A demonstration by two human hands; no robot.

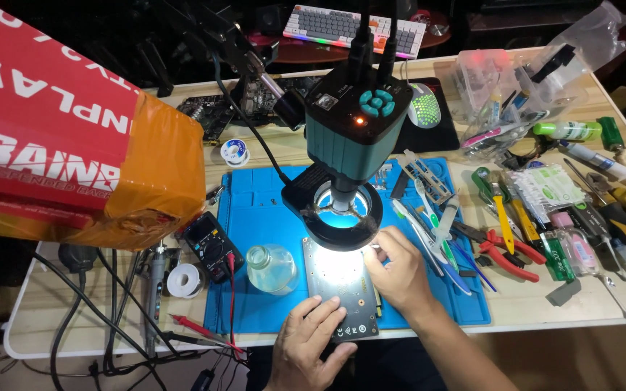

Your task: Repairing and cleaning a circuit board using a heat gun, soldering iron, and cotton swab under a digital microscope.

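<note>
- Blue silicone mat covers the middle of a wooden table, seen from the head camera, with a grey circuit board lying at its near edge, brightly lit under the ring light of a teal microscope.
- Left hand, at six o'clock from the board, rests with fingers spread flat on the board's lower edge, gripping nothing.
- Right hand, at three o'clock from the board, is curled, its fingertips pinching a thin tool near the board's upper right corner; the tool is too small to make out.
- Glass bottle stands just beside the board at nine o'clock, with a black multimeter and a solder reel further out.
- Pliers with red handles, screwdrivers and tweezers lie scattered at three o'clock; a keyboard sits at twelve o'clock, and a red and orange box fills ten o'clock.
</note>
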